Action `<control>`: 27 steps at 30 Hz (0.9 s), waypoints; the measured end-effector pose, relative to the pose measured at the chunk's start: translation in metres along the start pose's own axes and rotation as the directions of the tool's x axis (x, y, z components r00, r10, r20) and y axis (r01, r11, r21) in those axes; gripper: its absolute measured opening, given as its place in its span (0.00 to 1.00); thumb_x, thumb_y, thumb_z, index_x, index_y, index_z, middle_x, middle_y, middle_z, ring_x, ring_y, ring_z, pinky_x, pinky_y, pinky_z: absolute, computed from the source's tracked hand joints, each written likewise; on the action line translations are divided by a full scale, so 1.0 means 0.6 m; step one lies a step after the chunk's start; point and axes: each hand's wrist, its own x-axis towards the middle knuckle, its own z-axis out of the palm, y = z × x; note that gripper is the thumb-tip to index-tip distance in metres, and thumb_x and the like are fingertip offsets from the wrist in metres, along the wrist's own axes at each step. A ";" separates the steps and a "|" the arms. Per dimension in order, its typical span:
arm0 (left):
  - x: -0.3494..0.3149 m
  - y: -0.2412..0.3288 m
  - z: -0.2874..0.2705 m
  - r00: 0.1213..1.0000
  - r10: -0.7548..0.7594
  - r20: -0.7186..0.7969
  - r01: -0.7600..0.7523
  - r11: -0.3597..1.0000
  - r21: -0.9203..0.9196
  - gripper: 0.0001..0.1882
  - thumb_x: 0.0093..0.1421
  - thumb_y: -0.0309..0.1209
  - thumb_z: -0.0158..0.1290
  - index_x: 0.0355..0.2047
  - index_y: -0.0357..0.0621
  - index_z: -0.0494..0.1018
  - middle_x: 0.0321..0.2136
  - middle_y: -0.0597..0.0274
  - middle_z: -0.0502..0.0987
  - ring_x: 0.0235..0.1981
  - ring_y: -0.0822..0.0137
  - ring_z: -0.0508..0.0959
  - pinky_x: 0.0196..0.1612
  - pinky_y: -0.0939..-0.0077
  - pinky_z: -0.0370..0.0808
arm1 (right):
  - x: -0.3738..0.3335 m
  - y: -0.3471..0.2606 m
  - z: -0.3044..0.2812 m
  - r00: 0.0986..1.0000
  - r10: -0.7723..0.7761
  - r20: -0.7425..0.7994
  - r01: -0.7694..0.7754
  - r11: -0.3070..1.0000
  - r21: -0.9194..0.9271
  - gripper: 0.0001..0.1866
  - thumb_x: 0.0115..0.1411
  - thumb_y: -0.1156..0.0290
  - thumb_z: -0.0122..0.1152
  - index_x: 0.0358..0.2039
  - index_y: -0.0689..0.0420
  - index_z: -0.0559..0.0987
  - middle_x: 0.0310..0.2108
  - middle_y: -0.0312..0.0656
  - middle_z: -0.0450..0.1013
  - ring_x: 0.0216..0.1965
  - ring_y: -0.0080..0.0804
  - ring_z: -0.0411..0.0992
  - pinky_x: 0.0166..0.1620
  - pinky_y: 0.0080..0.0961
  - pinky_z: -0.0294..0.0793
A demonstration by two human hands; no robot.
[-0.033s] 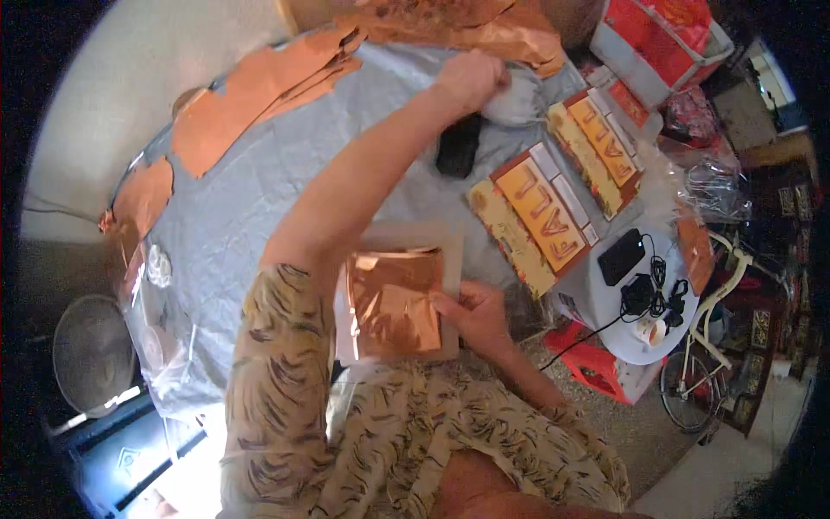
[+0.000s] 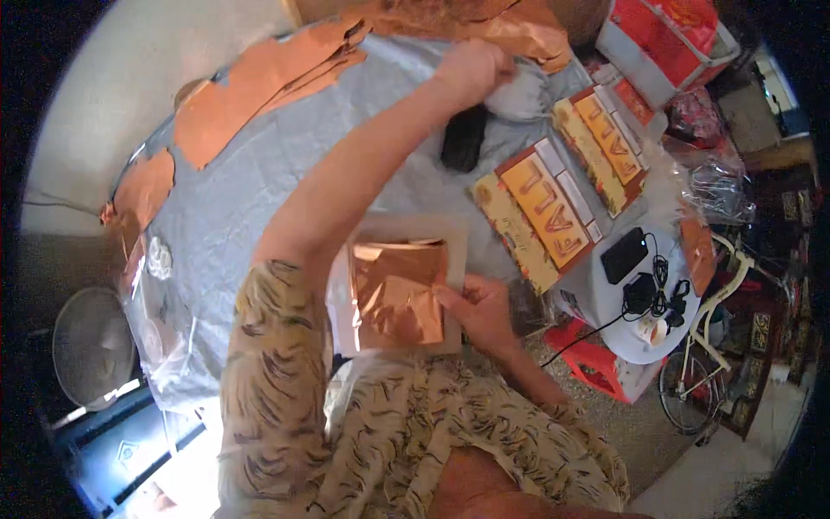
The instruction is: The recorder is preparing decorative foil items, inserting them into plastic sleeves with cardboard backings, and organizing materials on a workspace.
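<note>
My left hand (image 2: 474, 73) is stretched far across the table, its fingers curled closed at the edge of a white, soft-looking bundle (image 2: 521, 95). The fingertips are hidden, so what they pinch is unclear. Just below that wrist lies a black oblong object (image 2: 464, 138). Close to my body, a sheet of shiny, creased copper-coloured foil (image 2: 399, 294) rests on a pale square board (image 2: 456, 251). My right hand (image 2: 481, 311) grips the board's right side, thumb on top over the foil's edge and the other fingers mostly out of sight.
Torn orange-copper sheets (image 2: 238, 108) line the far left edge of the grey-covered table (image 2: 225, 208). Two yellow-orange lettered panels (image 2: 545, 216) lie at the right. Beyond them are a white stool (image 2: 661, 342) with a black device and cables, a red-and-white bin (image 2: 661, 52) and a bicycle (image 2: 692, 381).
</note>
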 end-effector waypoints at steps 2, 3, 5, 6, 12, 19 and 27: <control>-0.033 0.025 -0.077 0.980 0.081 -0.180 -0.122 0.966 -0.230 0.10 0.58 0.33 0.63 0.41 0.54 0.86 0.37 0.51 0.86 0.37 0.50 0.86 0.42 0.59 0.82 | 0.005 0.020 -0.006 0.999 -0.002 -0.042 0.003 1.000 0.010 0.11 0.68 0.71 0.66 0.44 0.67 0.84 0.37 0.35 0.82 0.35 0.16 0.76 0.38 0.20 0.77; -0.066 0.032 -0.114 0.981 0.130 -0.142 -0.169 0.932 -0.320 0.10 0.59 0.32 0.63 0.41 0.52 0.86 0.36 0.52 0.85 0.35 0.51 0.86 0.41 0.59 0.82 | 0.010 0.026 -0.009 0.996 -0.022 -0.092 0.023 1.000 0.011 0.11 0.68 0.71 0.65 0.44 0.67 0.84 0.37 0.35 0.82 0.35 0.17 0.76 0.38 0.20 0.77; -0.159 0.061 -0.180 0.990 0.133 -0.051 -0.141 0.861 -0.489 0.09 0.59 0.28 0.64 0.41 0.48 0.86 0.33 0.53 0.84 0.33 0.52 0.84 0.39 0.61 0.81 | 0.019 0.031 -0.020 0.995 -0.063 -0.077 0.063 0.998 -0.001 0.11 0.68 0.72 0.65 0.45 0.67 0.84 0.38 0.36 0.82 0.35 0.17 0.77 0.38 0.20 0.77; -0.210 0.080 -0.210 0.997 0.083 0.006 -0.066 0.830 -0.555 0.09 0.58 0.25 0.64 0.40 0.47 0.86 0.32 0.53 0.83 0.32 0.53 0.83 0.38 0.62 0.80 | 0.023 0.031 -0.022 0.992 -0.109 -0.063 0.108 0.994 -0.023 0.11 0.68 0.72 0.64 0.45 0.68 0.84 0.38 0.37 0.82 0.36 0.18 0.77 0.39 0.21 0.78; -0.393 0.119 -0.289 0.988 -0.090 0.128 0.133 0.916 -0.378 0.10 0.57 0.27 0.63 0.40 0.45 0.85 0.32 0.55 0.81 0.38 0.53 0.81 0.41 0.61 0.79 | 0.020 -0.026 0.020 0.993 -0.114 -0.008 0.114 0.984 0.136 0.11 0.68 0.74 0.65 0.45 0.68 0.84 0.39 0.38 0.83 0.36 0.18 0.77 0.40 0.20 0.77; -0.508 0.127 -0.318 0.980 -0.197 -0.005 0.184 0.925 -0.332 0.12 0.56 0.28 0.61 0.41 0.42 0.84 0.35 0.54 0.80 0.39 0.51 0.80 0.44 0.61 0.78 | 0.017 -0.026 0.083 0.980 -0.164 0.112 0.147 0.978 0.145 0.13 0.66 0.69 0.67 0.44 0.67 0.85 0.38 0.36 0.83 0.37 0.19 0.77 0.43 0.22 0.77; -0.720 0.244 -0.340 0.892 -0.348 -0.289 0.200 0.877 -0.437 0.10 0.59 0.26 0.63 0.41 0.41 0.83 0.41 0.55 0.82 0.43 0.54 0.82 0.44 0.63 0.81 | 0.036 -0.028 0.099 0.952 -0.291 -0.096 0.284 0.955 -0.080 0.11 0.63 0.68 0.68 0.34 0.65 0.82 0.29 0.33 0.76 0.30 0.20 0.70 0.36 0.22 0.68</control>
